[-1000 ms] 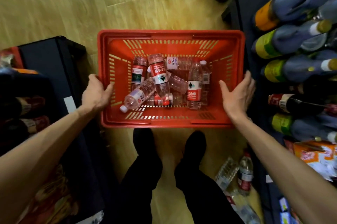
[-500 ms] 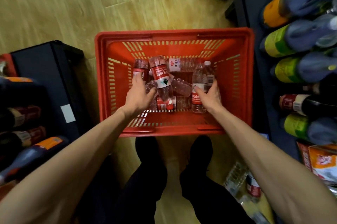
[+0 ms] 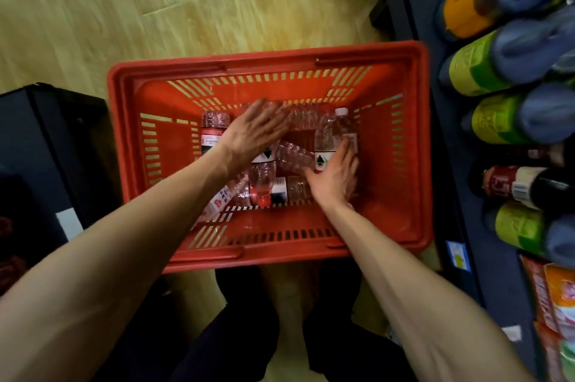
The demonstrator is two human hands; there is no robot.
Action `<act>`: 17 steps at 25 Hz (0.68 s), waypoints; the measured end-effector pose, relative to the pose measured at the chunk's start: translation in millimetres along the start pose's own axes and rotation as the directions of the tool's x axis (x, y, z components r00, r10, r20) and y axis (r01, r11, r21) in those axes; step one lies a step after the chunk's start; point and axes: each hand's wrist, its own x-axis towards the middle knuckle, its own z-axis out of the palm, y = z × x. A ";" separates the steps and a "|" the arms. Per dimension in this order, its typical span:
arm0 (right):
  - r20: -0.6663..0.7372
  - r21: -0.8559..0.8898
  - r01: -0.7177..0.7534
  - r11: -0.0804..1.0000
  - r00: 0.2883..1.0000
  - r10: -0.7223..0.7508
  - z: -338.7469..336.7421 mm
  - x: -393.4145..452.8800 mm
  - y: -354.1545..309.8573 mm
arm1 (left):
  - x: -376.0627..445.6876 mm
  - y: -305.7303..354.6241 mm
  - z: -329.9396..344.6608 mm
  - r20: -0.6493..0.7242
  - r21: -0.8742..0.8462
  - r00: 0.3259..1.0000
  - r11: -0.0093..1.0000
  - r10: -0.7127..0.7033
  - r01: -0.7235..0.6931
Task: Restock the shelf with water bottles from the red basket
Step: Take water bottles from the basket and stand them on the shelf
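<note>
**Both hands down among the bottles in the basket**

The red basket (image 3: 417, 145) stood on the wooden floor (image 3: 124, 8), between a dark shelf unit (image 3: 46, 139) on the person's left and a dark shelf (image 3: 420, 2) of large bottles (image 3: 476, 70) on the right. Inside lay a loose heap of small clear water bottles (image 3: 295, 157), most on their sides and crossing one another, some with red caps and red-and-white labels.

The left hand (image 3: 252, 132) was spread flat over the middle of the heap, fingers straight and blurred, palm down on the bottles, gripping nothing. One bottle (image 3: 213, 132) lay just beside that wrist, toward the basket's left wall.

The right hand (image 3: 337, 173) lay against the lower part of a bottle with a white cap (image 3: 326, 139), which pointed toward the far wall. The thumb reached across the label and the fingers lay along its right side, lightly bent; whether they truly clasped the bottle could not be told.

The person's dark shoes (image 3: 249, 294) stood just behind the basket's near rim.
</note>
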 end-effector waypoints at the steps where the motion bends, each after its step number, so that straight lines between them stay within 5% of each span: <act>1: -0.014 -0.029 0.009 1.000 1.000 -0.009 3.4 -1.5 1.6 | 3.1 2.8 0.6 0.036 0.052 0.999 0.998 0.033 -0.034; 5: -0.056 -0.064 0.017 0.998 0.998 -0.020 8.4 -0.4 4.5 | 3.4 7.2 9.9 0.068 0.088 0.996 0.994 0.062 -0.068; 9: -0.052 0.040 0.015 0.999 0.999 -0.013 3.6 -1.0 4.4 | -10.2 -0.4 14.4 -0.016 -0.150 0.996 0.985 -0.086 0.083; 13: -0.015 0.064 0.005 0.998 1.000 -0.005 -2.4 0.0 7.4 | -28.8 -6.4 19.2 0.077 -0.562 0.933 0.757 -0.352 0.333; 17: 0.029 0.008 -0.135 0.991 0.990 0.135 -7.0 2.4 2.5 | -39.4 -8.0 12.9 0.231 -0.670 0.833 0.538 -0.503 0.511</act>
